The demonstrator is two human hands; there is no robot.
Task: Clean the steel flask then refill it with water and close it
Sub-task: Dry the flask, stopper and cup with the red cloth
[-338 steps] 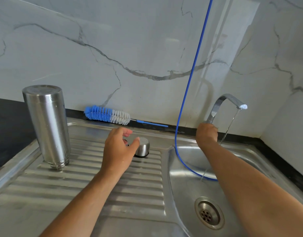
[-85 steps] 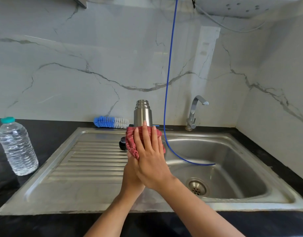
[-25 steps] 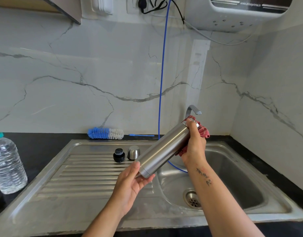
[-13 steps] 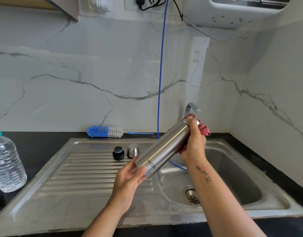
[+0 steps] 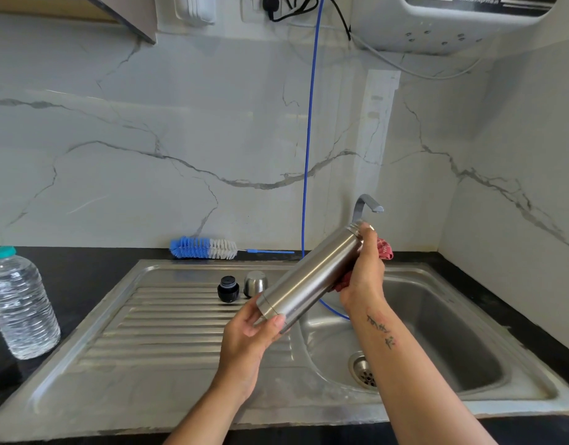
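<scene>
While the steel flask (image 5: pixel 309 277) slants above the sink (image 5: pixel 469 342), left hand (image 5: pixel 248 335) grips its base, right hand (image 5: pixel 362 277) clamps red cloth (image 5: pixel 384 250) near its neck; risk: slick steel slipping into the sink.

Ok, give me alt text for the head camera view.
Two hands hold a tilted steel flask over a sink; the right hand holds a red cloth at its mouth. Two caps sit on the drainboard.

Silver flask (image 5: pixel 312 274), red cloth (image 5: pixel 384 248), blue-and-white bottle brush (image 5: pixel 203 248), black stopper (image 5: pixel 228 287), teal-capped water bottle (image 5: pixel 19 303), grey-veined white marble wall (image 5: pixel 148 155).
</scene>
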